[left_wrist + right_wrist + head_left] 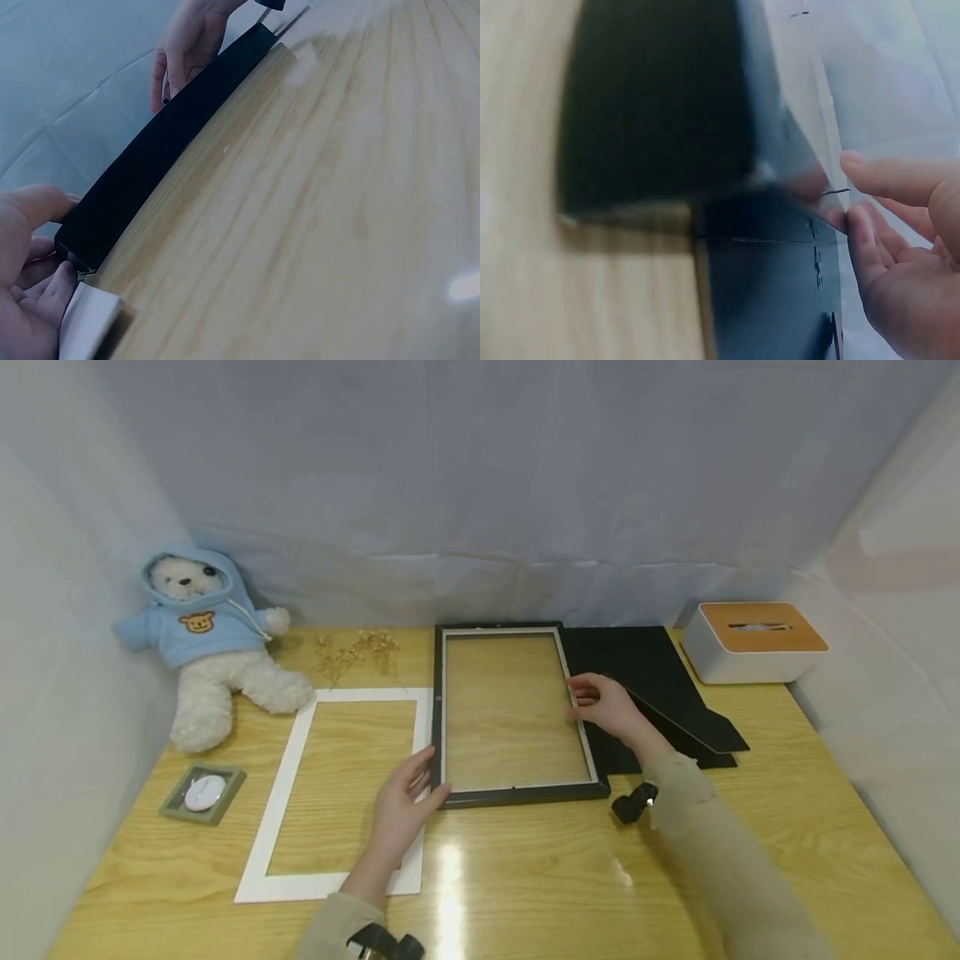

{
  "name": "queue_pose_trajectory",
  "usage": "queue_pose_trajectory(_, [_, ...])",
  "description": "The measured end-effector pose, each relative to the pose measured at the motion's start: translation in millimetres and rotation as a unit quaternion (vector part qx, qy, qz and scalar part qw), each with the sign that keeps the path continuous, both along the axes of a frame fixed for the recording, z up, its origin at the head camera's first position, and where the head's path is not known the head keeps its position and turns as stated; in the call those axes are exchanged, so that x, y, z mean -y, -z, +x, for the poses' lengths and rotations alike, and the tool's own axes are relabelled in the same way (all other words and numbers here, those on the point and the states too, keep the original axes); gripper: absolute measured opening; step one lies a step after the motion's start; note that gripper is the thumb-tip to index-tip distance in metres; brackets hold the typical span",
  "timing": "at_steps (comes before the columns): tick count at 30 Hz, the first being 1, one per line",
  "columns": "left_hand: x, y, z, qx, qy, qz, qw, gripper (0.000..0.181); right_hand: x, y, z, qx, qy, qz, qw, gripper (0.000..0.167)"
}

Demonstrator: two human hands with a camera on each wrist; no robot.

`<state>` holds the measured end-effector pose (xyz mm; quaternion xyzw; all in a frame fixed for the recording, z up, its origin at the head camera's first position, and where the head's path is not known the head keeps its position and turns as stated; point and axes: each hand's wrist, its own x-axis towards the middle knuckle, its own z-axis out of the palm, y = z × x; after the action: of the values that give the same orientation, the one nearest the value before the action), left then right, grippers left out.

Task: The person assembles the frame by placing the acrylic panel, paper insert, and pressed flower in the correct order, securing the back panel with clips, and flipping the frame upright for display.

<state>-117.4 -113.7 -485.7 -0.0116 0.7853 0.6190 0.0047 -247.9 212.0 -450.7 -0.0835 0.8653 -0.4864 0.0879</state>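
The black picture frame [525, 795] lies in the middle of the surface [540, 877], and what appears to be a clear pane [517, 718] fills its opening. The left hand [400, 810] grips the frame's near-left corner, thumb over the near end of the left rail; the right hand [611, 706] grips the right rail with curled fingers. The white mat [300, 887] lies left of the frame, nearer the person, with its far-right corner just beside the left rail. The black backing board [637, 652] lies to the right, its easel leg [705, 731] raised at an angle. Assessment: the frame is apart from mat and board; neither is fitted, so assembly appears outstanding. The dried flowers [358, 653], far left of the frame beyond the mat, are untouched. Whether the frame sits fully flat cannot be determined.
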Motion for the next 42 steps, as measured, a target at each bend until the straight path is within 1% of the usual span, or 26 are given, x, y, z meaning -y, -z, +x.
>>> queue_pose_trajectory(2, [0.2, 0.5, 0.0, -0.002, -0.001, -0.001, 1.0, 0.062, -2, 0.4, 6.6, -0.007, -0.001, 0.007, 1.0, 0.054])
queue_pose_trajectory(5, [0.3, 0.8, 0.1, -0.003, -0.001, 0.003, 1.0, 0.062, -4, 0.4, 17.7, -0.026, -0.012, 0.01, 0.9995, 0.056])
queue_pose_trajectory(9, [0.1, -0.2, 0.1, -0.003, 0.001, 0.009, 1.0, 0.062, -9, 1.0, 32.1, -0.056, -0.036, -0.001, 0.9978, 0.059])
queue_pose_trajectory(11, [-0.2, -2.3, 0.8, 0.0, 0.002, 0.007, 1.0, 0.062, -12, 2.4, 39.0, -0.066, -0.043, -0.009, 0.9968, 0.061])
queue_pose_trajectory(12, [-0.7, -4.1, 1.3, 0.002, 0.001, 0.006, 1.0, 0.062, -14, 3.4, 42.7, -0.068, -0.045, -0.013, 0.9966, 0.062])
queue_pose_trajectory(14, [-2.3, -11.2, 3.6, 0.006, 0.0, 0.006, 1.0, 0.062, -17, 5.9, 49.9, -0.07, -0.048, -0.021, 0.9961, 0.064])
queue_pose_trajectory(19, [-6.8, -34.0, 11.2, 0.009, 0.002, 0.001, 1.0, 0.06, -23, 13.2, 69.9, -0.07, -0.053, -0.056, 0.9945, 0.07])
queue_pose_trajectory(21, [-7.3, -36.8, 11.9, 0.007, 0.004, -0.001, 1.0, 0.059, -24, 15.0, 78.5, -0.061, -0.05, -0.072, 0.9943, 0.072])
queue_pose_trajectory(23, [-6.8, -33.6, 10.9, 0.007, 0.004, -0.001, 1.0, 0.059, -25, 16.9, 86.0, -0.042, -0.041, -0.089, 0.9943, 0.075])
queue_pose_trajectory(25, [-5.3, -25.4, 8.6, 0.004, 0.004, 0.004, 1.0, 0.06, -25, 19.1, 91.3, -0.02, -0.033, -0.112, 0.993, 0.08])
queue_pose_trajectory(27, [-3.7, -16.5, 5.8, -0.001, 0.003, 0.007, 1.0, 0.061, -25, 21.6, 94.8, -0.002, -0.027, -0.14, 0.9898, 0.085])
queue_pose_trajectory(29, [-2.1, -8.1, 3.6, -0.005, 0.001, 0.01, 0.9999, 0.061, -25, 25.1, 96.6, 0.007, -0.026, -0.172, 0.9848, 0.088])
queue_pose_trajectory(30, [-1.7, -5.5, 2.7, -0.009, 0.002, 0.011, 0.9999, 0.061, -25, 26.8, 97.5, 0.009, -0.027, -0.185, 0.9824, 0.089])
queue_pose_trajectory(33, [-0.9, -1.5, 1.3, -0.014, 0.002, 0.014, 0.9998, 0.061, -25, 31.8, 100.6, 0.011, -0.028, -0.205, 0.9783, 0.092])
queue_pose_trajectory(36, [-0.7, -1.5, 1.1, -0.015, 0.002, 0.012, 0.9998, 0.061, -25, 35.5, 103.5, 0.01, -0.022, -0.199, 0.9796, 0.093])
queue_pose_trajectory(38, [-1.2, -4.3, 1.6, -0.01, 0.002, 0.013, 0.9999, 0.061, -24, 36.6, 104.6, 0.005, -0.018, -0.19, 0.9816, 0.094])
queue_pose_trajectory(42, [-5.2, -24.2, 6.8, 0.0, 0.005, 0.011, 0.9999, 0.06, -25, 37.4, 106.4, 0.006, -0.019, -0.166, 0.9859, 0.096])
